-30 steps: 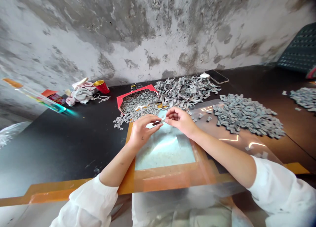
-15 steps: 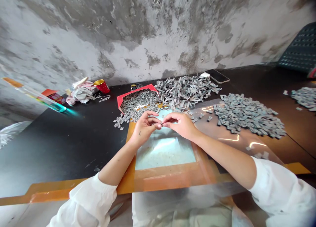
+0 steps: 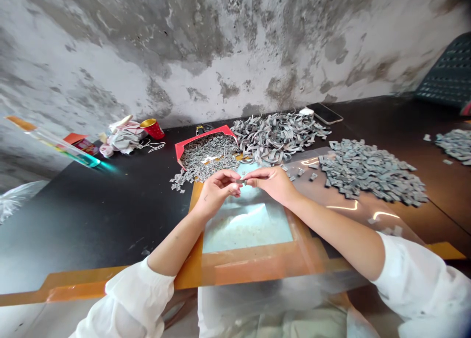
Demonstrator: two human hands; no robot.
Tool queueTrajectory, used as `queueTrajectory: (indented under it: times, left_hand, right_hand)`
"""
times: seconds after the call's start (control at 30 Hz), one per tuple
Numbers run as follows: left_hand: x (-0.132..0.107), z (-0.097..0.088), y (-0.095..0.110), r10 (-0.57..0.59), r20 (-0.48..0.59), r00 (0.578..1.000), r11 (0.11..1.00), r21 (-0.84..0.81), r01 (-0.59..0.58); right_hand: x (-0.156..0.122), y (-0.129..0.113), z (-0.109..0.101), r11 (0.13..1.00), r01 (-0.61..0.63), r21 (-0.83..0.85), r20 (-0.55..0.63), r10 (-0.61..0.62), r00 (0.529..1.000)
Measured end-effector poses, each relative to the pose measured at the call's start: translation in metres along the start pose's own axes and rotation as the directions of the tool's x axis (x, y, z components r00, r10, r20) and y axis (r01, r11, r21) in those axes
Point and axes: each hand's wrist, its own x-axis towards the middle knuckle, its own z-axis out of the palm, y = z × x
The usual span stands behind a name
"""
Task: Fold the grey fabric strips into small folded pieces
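Observation:
Over the pale blue sheet (image 3: 246,230), my left hand (image 3: 216,191) and my right hand (image 3: 274,185) meet fingertip to fingertip. Both pinch a small grey piece (image 3: 241,181), which shows as a short dark strip between the thumbs and forefingers. Its finer shape is too small to make out. Just beyond my left hand, small grey clips (image 3: 209,149) spill out of a red-edged box (image 3: 178,149). A heap of grey strips (image 3: 277,137) lies behind my right hand. To the right is a pile of short grey folded pieces (image 3: 371,171).
A phone (image 3: 327,113) lies by the wall. At the back left stand a red cup (image 3: 152,129), a bundle of cloth (image 3: 123,136) and a clear tube (image 3: 62,144). Another grey pile (image 3: 456,145) and a dark crate (image 3: 447,75) are at the far right.
My fingertips have drawn slightly apart, and the grey piece between them shows more plainly. My right hand has turned a little; the piles and other objects stay put.

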Motion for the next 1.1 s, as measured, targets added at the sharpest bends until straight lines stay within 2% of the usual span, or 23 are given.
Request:
queueTrajectory:
  times: [0.1,0.23,0.37,0.6,0.77,1.1]
  left_hand:
    - [-0.0002,-0.0017,-0.002,-0.021,0.024,0.999,1.0,-0.015,0.021]
    - [-0.0009,0.0014,-0.0006,-0.036,0.001,0.999,0.998,0.048,0.036]
    - [-0.0009,0.0047,0.0024,-0.025,-0.015,1.0,0.998,0.062,0.026]
    - [-0.0005,0.0052,0.0034,-0.039,-0.018,0.999,0.995,0.087,0.041]
    - [-0.0006,0.0049,0.0036,-0.028,-0.015,1.0,0.989,0.148,0.03]
    - [-0.0005,0.0032,0.0026,-0.049,0.077,0.996,0.987,0.159,0.037]
  right_hand:
    - [0.0024,0.005,-0.0003,0.996,-0.071,0.05,-0.002,0.071,0.997]
    - [0.0021,0.0054,0.0002,0.996,-0.078,0.053,0.03,0.077,0.997]
    - [0.0008,0.0023,0.0018,0.994,-0.102,0.046,0.008,0.102,0.995]
    - [0.0014,0.0042,0.003,0.994,-0.087,0.065,0.014,0.086,0.996]
    - [0.0007,0.004,0.0033,0.996,-0.086,0.018,-0.017,0.086,0.996]
    - [-0.0001,0.0008,0.0015,0.995,-0.059,-0.076,-0.024,0.057,0.998]
